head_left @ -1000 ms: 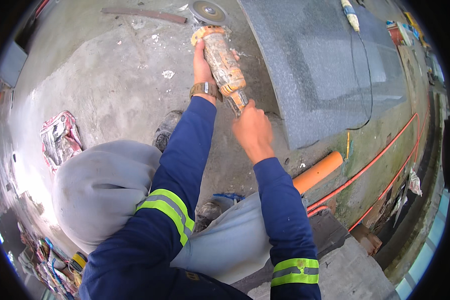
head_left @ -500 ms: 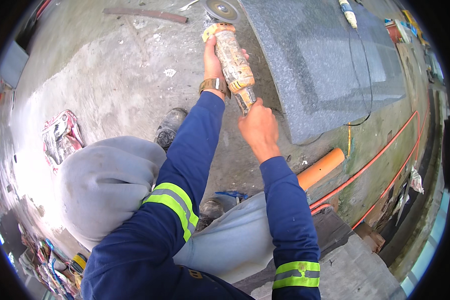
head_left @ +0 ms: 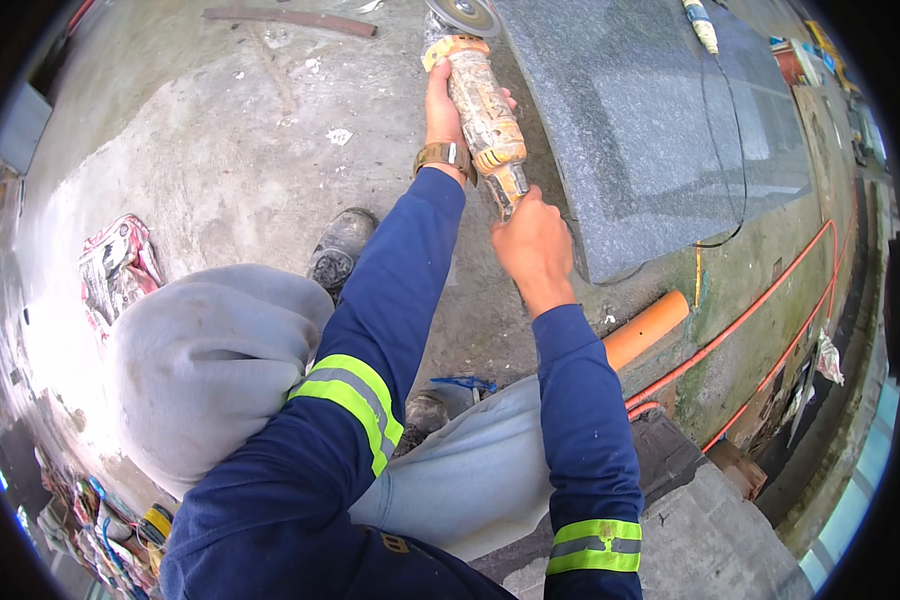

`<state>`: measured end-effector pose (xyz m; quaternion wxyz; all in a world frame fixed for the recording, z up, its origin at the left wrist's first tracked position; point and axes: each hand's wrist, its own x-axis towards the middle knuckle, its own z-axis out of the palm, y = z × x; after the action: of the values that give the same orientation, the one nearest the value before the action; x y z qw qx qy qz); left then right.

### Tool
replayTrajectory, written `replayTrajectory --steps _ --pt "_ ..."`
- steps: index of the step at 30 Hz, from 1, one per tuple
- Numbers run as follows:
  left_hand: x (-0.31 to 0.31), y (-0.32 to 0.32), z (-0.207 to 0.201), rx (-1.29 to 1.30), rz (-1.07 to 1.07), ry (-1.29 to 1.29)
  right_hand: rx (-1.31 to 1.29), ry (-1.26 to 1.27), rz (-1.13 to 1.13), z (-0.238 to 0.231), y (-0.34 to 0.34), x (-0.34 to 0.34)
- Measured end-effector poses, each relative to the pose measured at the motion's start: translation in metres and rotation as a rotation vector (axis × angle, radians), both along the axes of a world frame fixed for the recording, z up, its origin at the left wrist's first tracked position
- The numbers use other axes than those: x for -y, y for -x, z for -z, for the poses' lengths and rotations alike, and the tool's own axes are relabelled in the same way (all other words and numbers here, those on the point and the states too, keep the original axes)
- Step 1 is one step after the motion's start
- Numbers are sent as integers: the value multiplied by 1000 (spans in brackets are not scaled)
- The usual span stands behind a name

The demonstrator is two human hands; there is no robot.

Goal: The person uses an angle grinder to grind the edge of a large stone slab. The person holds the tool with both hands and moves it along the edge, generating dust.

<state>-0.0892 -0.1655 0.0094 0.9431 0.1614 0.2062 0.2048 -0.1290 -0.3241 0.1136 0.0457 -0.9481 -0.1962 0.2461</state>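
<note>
Using 2 hands, the person is holding a grimy orange angle grinder (head_left: 490,115) out at 12 o'clock. Left hand's (head_left: 443,105) cupping the body, thumb on the 9 o'clock side, fingertips poking out at 3, probably carrying the weight. Right hand's (head_left: 533,240) clasping the rear handle, likely for steering. The disc (head_left: 465,12) is sitting right by the grey slab (head_left: 650,140) at 2 o'clock; can't tell if they're touching.

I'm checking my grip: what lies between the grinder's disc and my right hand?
The head view shows the grinder's dusty orange body there, your left hand wrapped around it.
</note>
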Motion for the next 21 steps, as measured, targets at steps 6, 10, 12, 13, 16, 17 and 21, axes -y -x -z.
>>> replayTrajectory --steps 6,10,12,13,16,17,21 --pt "0 -2 3 -6 18 -3 -2 -11 8 2 -1 3" --pt "2 -1 2 -14 13 -13 -1 -12 10 2 -1 4" --pt "3 -1 1 -14 16 -19 -1 -9 9 2 0 4" --pt "2 -1 1 -11 15 -18 0 -8 9 2 0 3" --pt "2 0 1 -5 14 -16 10 -14 7 4 0 4" --pt "2 0 1 -3 15 -14 14 -16 6 4 0 4" --pt "3 -1 1 -11 15 -10 19 -25 4 4 0 4"
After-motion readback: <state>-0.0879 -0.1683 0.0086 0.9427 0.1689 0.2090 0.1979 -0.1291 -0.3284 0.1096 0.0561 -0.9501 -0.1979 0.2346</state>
